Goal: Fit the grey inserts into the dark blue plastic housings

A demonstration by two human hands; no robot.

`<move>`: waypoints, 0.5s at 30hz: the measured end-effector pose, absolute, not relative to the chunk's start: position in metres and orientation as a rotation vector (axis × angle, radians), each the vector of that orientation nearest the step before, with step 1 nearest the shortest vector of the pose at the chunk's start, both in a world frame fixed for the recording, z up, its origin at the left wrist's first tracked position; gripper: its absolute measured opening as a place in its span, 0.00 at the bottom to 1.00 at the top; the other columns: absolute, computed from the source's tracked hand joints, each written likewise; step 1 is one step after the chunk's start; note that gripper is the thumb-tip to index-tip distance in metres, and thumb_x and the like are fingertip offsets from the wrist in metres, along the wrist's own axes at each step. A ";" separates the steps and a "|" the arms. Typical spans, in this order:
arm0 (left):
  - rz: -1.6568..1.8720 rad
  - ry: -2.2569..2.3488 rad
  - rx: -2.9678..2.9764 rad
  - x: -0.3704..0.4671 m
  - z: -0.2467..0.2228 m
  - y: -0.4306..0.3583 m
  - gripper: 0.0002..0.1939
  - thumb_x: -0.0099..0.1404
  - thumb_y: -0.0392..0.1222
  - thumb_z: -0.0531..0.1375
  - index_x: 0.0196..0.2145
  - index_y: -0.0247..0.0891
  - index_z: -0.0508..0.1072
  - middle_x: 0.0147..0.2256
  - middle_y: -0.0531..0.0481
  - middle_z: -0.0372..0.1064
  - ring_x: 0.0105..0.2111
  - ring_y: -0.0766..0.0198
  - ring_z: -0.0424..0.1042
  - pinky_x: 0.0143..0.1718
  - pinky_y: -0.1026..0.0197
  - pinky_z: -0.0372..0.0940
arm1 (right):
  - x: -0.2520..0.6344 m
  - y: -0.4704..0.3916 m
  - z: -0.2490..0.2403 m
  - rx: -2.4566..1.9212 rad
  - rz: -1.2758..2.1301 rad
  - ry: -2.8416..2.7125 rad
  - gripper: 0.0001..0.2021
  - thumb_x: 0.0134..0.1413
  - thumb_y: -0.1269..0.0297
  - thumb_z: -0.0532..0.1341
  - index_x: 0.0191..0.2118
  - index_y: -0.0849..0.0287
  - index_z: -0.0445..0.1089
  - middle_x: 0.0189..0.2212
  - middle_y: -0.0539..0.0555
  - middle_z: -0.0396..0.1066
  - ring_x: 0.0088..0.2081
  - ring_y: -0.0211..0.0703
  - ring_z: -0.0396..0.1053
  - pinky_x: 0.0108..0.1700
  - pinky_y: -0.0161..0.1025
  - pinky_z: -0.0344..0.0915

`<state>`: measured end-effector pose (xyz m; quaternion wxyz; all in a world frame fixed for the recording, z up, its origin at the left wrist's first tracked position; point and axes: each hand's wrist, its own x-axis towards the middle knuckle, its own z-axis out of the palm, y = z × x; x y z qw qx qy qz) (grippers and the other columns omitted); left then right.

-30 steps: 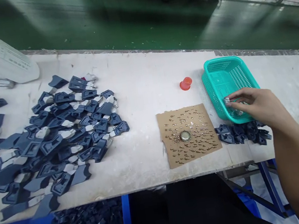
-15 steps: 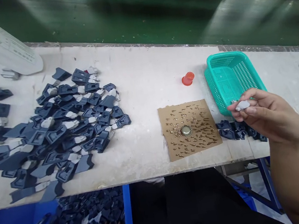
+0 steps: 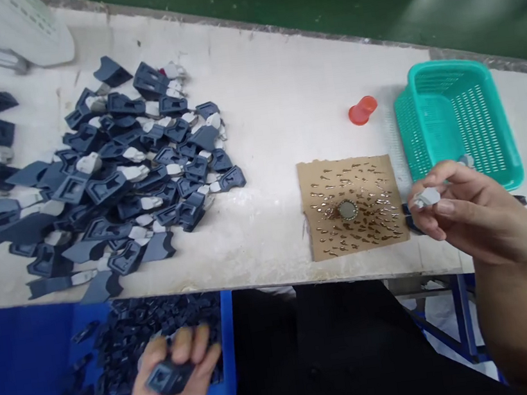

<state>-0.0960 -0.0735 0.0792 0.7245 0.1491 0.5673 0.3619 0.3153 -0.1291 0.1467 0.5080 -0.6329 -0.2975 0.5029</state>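
Note:
My left hand point(image 3: 172, 391), raised above the blue bin point(image 3: 14, 386), has its fingers wrapped round a dark blue-grey plastic part point(image 3: 169, 377). Many like parts point(image 3: 163, 317) lie in that bin. Over the table's right side, my right hand point(image 3: 479, 214) pinches a small light-grey plastic piece point(image 3: 427, 198) between thumb and fingers. Just left of it lies a piece of brown cardboard point(image 3: 314, 181), dotted with glossy brown drops around a bottle cap point(image 3: 347, 210). A few dark parts point(image 3: 411, 220) are partly hidden behind my right hand.
A green basket point(image 3: 408, 133) stands behind my right hand with a grey piece inside. The small red cup point(image 3: 363, 110) sits behind the cardboard. On the table's left lies a pile of dark parts joined to light-grey pieces point(image 3: 134, 172). A white container point(image 3: 37, 29) leans in at back left.
My left hand has come up out of the bin holding a dark plastic part. My right hand keeps the grey piece. The view has tilted down and turned a little left.

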 end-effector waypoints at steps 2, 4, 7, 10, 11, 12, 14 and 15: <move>0.760 1.017 0.293 -0.055 0.091 -0.066 0.19 0.48 0.46 0.79 0.33 0.44 0.76 0.30 0.55 0.73 0.30 0.67 0.73 0.24 0.72 0.68 | 0.309 -0.128 0.143 -1.556 1.213 -0.729 0.10 0.52 0.53 0.75 0.40 0.45 0.79 0.30 0.47 0.78 0.25 0.36 0.72 0.22 0.32 0.69; 0.687 0.850 0.306 -0.015 0.095 -0.059 0.17 0.51 0.43 0.79 0.37 0.46 0.81 0.32 0.53 0.77 0.32 0.66 0.76 0.23 0.73 0.66 | 0.302 -0.129 0.138 -1.650 1.082 -0.767 0.09 0.56 0.52 0.73 0.40 0.47 0.79 0.29 0.48 0.78 0.27 0.37 0.74 0.26 0.33 0.71; 0.604 0.683 0.266 0.032 0.094 -0.053 0.15 0.52 0.39 0.79 0.37 0.45 0.83 0.32 0.52 0.80 0.33 0.68 0.77 0.27 0.74 0.68 | 0.289 -0.131 0.129 -1.964 0.591 -0.979 0.10 0.57 0.57 0.73 0.45 0.46 0.80 0.33 0.47 0.80 0.32 0.37 0.77 0.33 0.36 0.73; 0.584 0.606 0.233 0.055 0.093 -0.051 0.13 0.52 0.39 0.79 0.35 0.43 0.83 0.33 0.53 0.80 0.34 0.70 0.76 0.31 0.73 0.69 | 0.282 -0.130 0.122 -2.156 0.184 -1.370 0.07 0.58 0.58 0.72 0.43 0.45 0.80 0.37 0.46 0.82 0.37 0.38 0.79 0.39 0.38 0.72; 0.584 0.598 0.241 0.058 0.094 -0.051 0.13 0.52 0.39 0.79 0.35 0.43 0.83 0.33 0.53 0.80 0.34 0.70 0.75 0.32 0.73 0.69 | 0.281 -0.129 0.120 -2.153 0.110 -1.500 0.04 0.60 0.59 0.71 0.40 0.46 0.80 0.36 0.45 0.82 0.38 0.38 0.79 0.38 0.38 0.71; 0.583 0.599 0.255 0.060 0.094 -0.051 0.13 0.51 0.39 0.79 0.34 0.43 0.83 0.33 0.53 0.80 0.34 0.70 0.75 0.33 0.72 0.69 | 0.281 -0.128 0.119 -2.133 0.049 -1.607 0.00 0.61 0.61 0.70 0.38 0.47 0.80 0.34 0.45 0.82 0.38 0.38 0.79 0.37 0.38 0.70; 0.590 0.625 0.294 0.060 0.094 -0.050 0.13 0.51 0.36 0.79 0.34 0.42 0.82 0.32 0.54 0.79 0.34 0.70 0.75 0.36 0.71 0.70 | 0.280 -0.125 0.117 -2.078 -0.023 -1.728 0.04 0.63 0.66 0.68 0.36 0.49 0.79 0.32 0.45 0.82 0.37 0.38 0.79 0.34 0.37 0.68; 0.600 0.639 0.312 0.059 0.093 -0.050 0.14 0.50 0.34 0.79 0.33 0.41 0.82 0.31 0.54 0.79 0.35 0.70 0.76 0.38 0.70 0.70 | 0.279 -0.124 0.116 -2.058 -0.039 -1.754 0.06 0.63 0.69 0.67 0.36 0.49 0.79 0.31 0.45 0.81 0.36 0.38 0.79 0.33 0.37 0.68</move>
